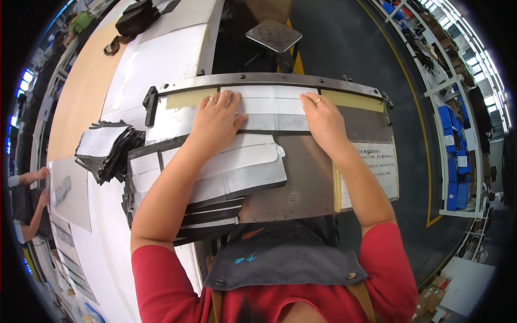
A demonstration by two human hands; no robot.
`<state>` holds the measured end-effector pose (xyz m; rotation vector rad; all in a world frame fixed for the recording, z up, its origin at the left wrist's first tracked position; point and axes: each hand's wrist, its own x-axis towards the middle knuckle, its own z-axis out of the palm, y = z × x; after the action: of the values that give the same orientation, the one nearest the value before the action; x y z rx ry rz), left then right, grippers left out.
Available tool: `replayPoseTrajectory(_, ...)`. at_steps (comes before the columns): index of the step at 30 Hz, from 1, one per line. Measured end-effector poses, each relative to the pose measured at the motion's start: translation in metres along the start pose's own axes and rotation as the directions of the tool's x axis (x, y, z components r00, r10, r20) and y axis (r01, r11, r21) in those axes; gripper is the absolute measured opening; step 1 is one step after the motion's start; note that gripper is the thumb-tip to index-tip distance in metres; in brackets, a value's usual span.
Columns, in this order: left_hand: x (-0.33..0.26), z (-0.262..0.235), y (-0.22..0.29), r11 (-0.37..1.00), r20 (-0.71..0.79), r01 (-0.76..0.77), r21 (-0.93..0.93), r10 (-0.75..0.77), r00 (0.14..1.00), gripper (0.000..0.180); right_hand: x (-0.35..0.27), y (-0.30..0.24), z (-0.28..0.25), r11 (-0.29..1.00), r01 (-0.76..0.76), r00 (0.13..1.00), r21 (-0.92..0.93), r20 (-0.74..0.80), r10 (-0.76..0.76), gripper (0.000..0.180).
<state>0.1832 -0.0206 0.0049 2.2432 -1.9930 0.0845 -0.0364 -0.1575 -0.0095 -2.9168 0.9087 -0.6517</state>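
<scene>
A long strip-like sheet (pixel 272 107), white with a dark edge and a crease across its middle, lies flat against the metal bar (pixel 280 79) at the far side of a metal worktop (pixel 291 183). My left hand (pixel 215 119) rests on the sheet's left part, fingers stretched toward the bar and thumb apart. At the sheet's right end, my right hand (pixel 325 119) presses with its fingertips; its thumb is partly hidden. Below my left forearm lies a pile of similar black-and-white sheets (pixel 253 167), reaching over the worktop's left part.
Another stack of black-edged sheets (pixel 102 145) sits on the white table (pixel 156 64) to the left. A printed paper (pixel 374 167) lies on the worktop's right side. Beyond the bar stands a stool (pixel 273 36). Blue bins (pixel 455 156) fill a rack at right; another person's hands (pixel 43 185) show far left.
</scene>
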Motion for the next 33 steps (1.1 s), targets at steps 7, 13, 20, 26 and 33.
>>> replayPoseTrajectory(7,0.000,-0.005,0.002,0.996,0.012,0.001,-0.091,0.000,1.000,0.040,0.000,0.001,-0.008,0.998,0.055,0.998,-0.008,0.018,-0.055,0.029)
replayPoseTrajectory(13,-0.001,-0.003,0.004,1.000,0.006,-0.007,-0.025,0.008,1.000,0.039,-0.003,0.001,-0.004,0.995,0.048,0.998,-0.085,0.035,-0.046,0.031)
replayPoseTrajectory(20,-0.004,0.000,0.000,0.999,-0.042,-0.049,0.019,0.050,0.998,0.039,-0.001,0.000,-0.003,0.995,0.076,0.997,-0.062,0.006,-0.076,0.029)
replayPoseTrajectory(26,-0.001,-0.005,0.000,0.994,0.015,-0.013,-0.104,0.015,1.000,0.034,-0.006,0.001,-0.010,0.989,0.135,0.989,-0.067,-0.046,-0.138,0.028)
replayPoseTrajectory(33,0.002,0.003,-0.014,0.973,-0.063,0.034,-0.228,-0.049,0.997,0.042,-0.012,-0.001,-0.016,0.996,0.084,0.996,0.008,0.008,-0.084,0.030)
